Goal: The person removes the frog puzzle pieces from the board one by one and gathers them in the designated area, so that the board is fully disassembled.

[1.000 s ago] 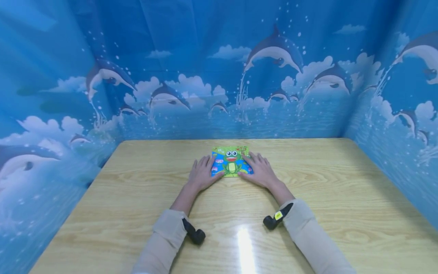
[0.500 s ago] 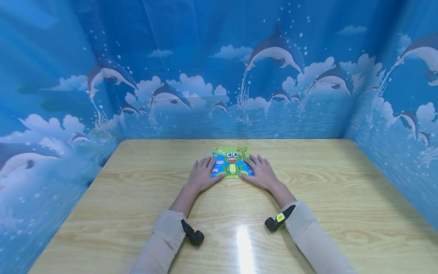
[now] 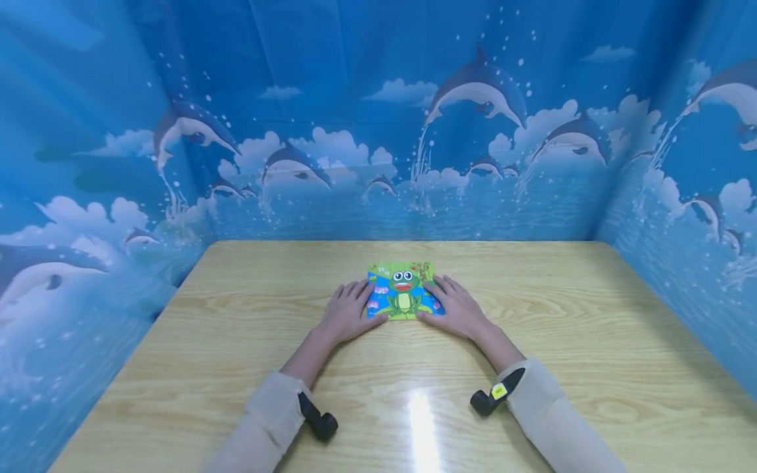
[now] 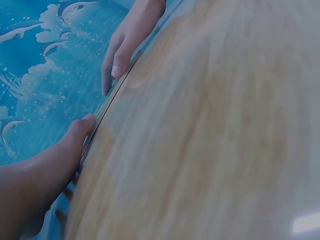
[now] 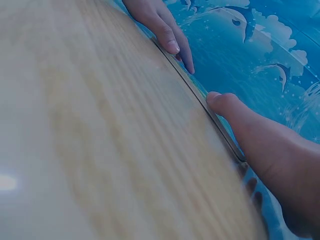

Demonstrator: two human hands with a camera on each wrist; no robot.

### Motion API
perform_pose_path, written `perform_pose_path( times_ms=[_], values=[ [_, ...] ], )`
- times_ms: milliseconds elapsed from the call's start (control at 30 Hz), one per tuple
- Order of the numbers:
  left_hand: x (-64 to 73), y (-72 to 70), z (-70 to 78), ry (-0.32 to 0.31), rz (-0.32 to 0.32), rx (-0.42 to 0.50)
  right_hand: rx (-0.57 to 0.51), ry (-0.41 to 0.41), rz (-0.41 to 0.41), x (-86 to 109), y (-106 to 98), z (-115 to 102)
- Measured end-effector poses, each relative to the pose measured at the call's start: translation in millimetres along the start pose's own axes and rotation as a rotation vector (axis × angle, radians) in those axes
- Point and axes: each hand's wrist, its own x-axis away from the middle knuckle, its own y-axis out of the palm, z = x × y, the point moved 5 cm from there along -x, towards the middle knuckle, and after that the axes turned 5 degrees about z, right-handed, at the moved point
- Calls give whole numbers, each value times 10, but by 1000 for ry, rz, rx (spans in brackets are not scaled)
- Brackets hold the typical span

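Observation:
A thin rectangular board with a green frog picture [image 3: 404, 301] lies flat on the wooden table [image 3: 236, 381], with pink flowers on blue around the frog. On its left side rests my left hand [image 3: 347, 314], fingers extended over the edge and thumb at the near corner. My right hand [image 3: 462, 310] mirrors this on the right side. Low in the left wrist view, the left thumb [image 4: 82, 127] lies along the thin board edge [image 4: 111, 97]. In the right wrist view, the right thumb [image 5: 222, 102] presses at that same near edge [image 5: 197, 95].
A blue curtain [image 3: 331, 210] printed with dolphins and clouds hangs behind the table and along both sides. Black wrist cameras [image 3: 319, 420] sit at both cuffs. A bright light reflection shows on the near tabletop.
Both hands and the frog board have slid a short way toward me over the last half second. The hands keep the same places on its sides, and the forearms have spread slightly.

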Motion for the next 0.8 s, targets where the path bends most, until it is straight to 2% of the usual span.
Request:
perform_pose_path(
  times_ms=[200, 800],
  values=[
    [91, -32, 47, 39, 17, -18, -11, -3, 2, 87, -23, -31],
    [309, -80, 143, 103, 8, -58, 16, -47, 38, 313, -83, -161]
  ],
)
